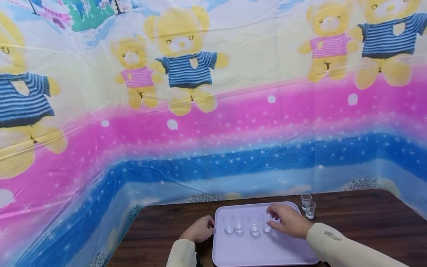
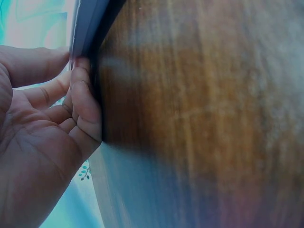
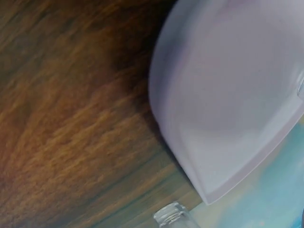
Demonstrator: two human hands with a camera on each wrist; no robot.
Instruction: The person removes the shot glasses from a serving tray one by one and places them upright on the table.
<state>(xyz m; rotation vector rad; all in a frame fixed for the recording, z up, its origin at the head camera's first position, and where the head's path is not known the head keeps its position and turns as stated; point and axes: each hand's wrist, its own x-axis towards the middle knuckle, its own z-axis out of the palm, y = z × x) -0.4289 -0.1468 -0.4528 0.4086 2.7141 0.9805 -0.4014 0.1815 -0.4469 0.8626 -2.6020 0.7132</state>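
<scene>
A pale lilac tray [image 1: 240,252] lies on the table, with several clear shot glasses in a row across it. My left hand [image 1: 200,229] is at the tray's left edge. In the left wrist view, its thumb and curled fingers [image 2: 85,102] pinch the rim. My right hand [image 1: 287,219] reaches over the tray's right side and pinches the rightmost shot glass [image 1: 267,225] near its top. Just left of that one stands another shot glass [image 1: 255,229], and farther left are a pair, one glass [image 1: 228,227] beside another glass [image 1: 239,227]. The right wrist view does not show the right hand.
Two more shot glasses stand on the dark wooden table [image 1: 360,218] beyond the tray's right corner: a rear glass [image 1: 305,202] and a front glass [image 1: 310,210]. A cloth printed with bears [image 1: 190,70] hangs behind the table.
</scene>
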